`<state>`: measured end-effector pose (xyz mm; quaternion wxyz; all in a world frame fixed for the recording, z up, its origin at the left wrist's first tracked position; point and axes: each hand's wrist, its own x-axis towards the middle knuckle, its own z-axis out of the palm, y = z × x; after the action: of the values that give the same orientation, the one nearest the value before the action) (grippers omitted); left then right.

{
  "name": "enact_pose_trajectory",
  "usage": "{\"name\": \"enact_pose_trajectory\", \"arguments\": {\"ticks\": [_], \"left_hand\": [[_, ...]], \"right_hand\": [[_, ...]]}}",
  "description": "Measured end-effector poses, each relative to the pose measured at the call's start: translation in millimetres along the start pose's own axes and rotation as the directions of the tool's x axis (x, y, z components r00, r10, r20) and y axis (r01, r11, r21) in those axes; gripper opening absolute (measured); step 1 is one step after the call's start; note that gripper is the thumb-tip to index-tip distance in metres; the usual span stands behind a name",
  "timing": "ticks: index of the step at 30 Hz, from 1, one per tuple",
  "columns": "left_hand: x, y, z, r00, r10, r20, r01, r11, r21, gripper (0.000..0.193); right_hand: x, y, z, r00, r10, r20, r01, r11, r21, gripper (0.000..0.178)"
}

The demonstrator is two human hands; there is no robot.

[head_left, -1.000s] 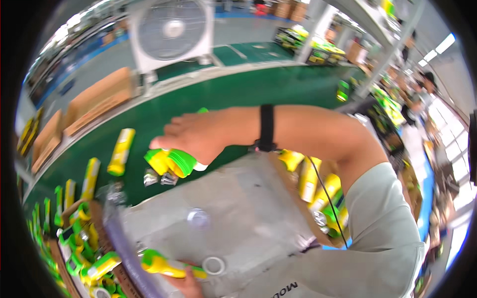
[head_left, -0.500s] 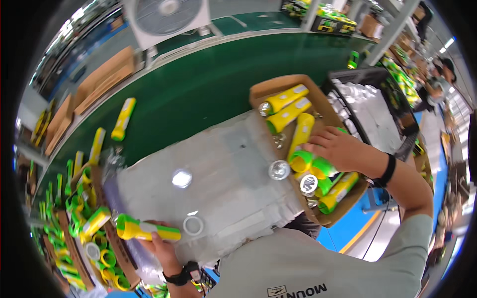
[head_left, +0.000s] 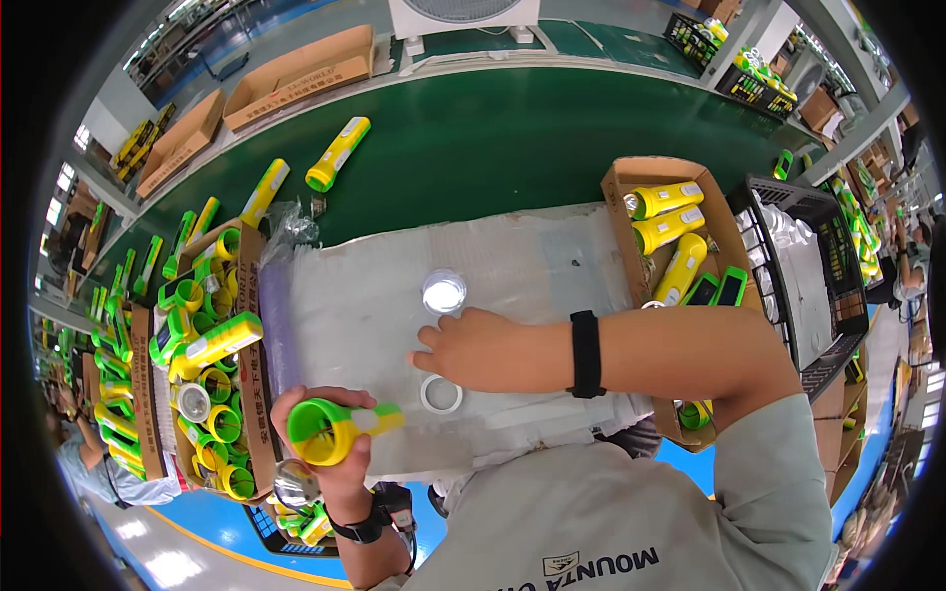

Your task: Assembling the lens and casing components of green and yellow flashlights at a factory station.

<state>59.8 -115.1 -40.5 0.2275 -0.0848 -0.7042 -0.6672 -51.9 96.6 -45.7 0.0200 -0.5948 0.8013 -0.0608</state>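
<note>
Flashlight (head_left: 344,434) (yellow-green, front end open) in the left hand (head_left: 342,479)

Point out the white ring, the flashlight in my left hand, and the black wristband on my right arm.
White ring (head_left: 440,411): head view, lower part of its band.
Held flashlight (head_left: 345,439): head view, yellow flared end.
Black wristband (head_left: 585,355): head view, middle of the strap.

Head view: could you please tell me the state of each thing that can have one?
Held flashlight, front end open
Left hand, wrapped around it
Right hand, fingers bent, grip unclear
White ring, lying flat
Clear round piece, loose
Nearer left box, open, holding flashlights
Nearer right box, open, holding flashlights
Black crate, open, holding white pieces
</note>
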Motion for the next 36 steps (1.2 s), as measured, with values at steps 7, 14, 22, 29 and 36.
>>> {"name": "enact_pose_trajectory", "arguments": {"ticks": [7,14,22,29,36], "left_hand": [[-13.6,8.5,-6.7,0.988,0.001,0.157,-0.026,0.987,0.156,0.073],[-2.6,37.2,68.5,0.831,-0.080,0.550,-0.017,0.986,0.169,0.064],[-4.3,32.9,118.3,0.638,-0.023,0.770,0.092,0.995,-0.047,0.071],[0.8,13.6,136.0,0.843,0.083,0.531,0.006,0.986,-0.164,0.078],[-11.6,-28.8,137.3,0.892,0.153,0.425,0.013,0.932,-0.362,0.075]], "right_hand": [[6.2,-25.6,-45.7,0.993,0.115,0.003,-0.114,0.978,0.177,0.026],[-35.1,-81.8,-99.3,0.831,-0.408,-0.378,0.427,0.904,-0.037,0.024],[-114.6,-53.0,-94.4,0.852,-0.148,-0.502,0.199,0.979,0.050,0.032],[-137.6,-44.2,-83.6,0.951,0.023,-0.309,0.103,0.917,0.385,0.064],[-121.9,-32.3,-78.3,0.981,0.001,-0.194,0.108,0.825,0.554,0.071]]}}
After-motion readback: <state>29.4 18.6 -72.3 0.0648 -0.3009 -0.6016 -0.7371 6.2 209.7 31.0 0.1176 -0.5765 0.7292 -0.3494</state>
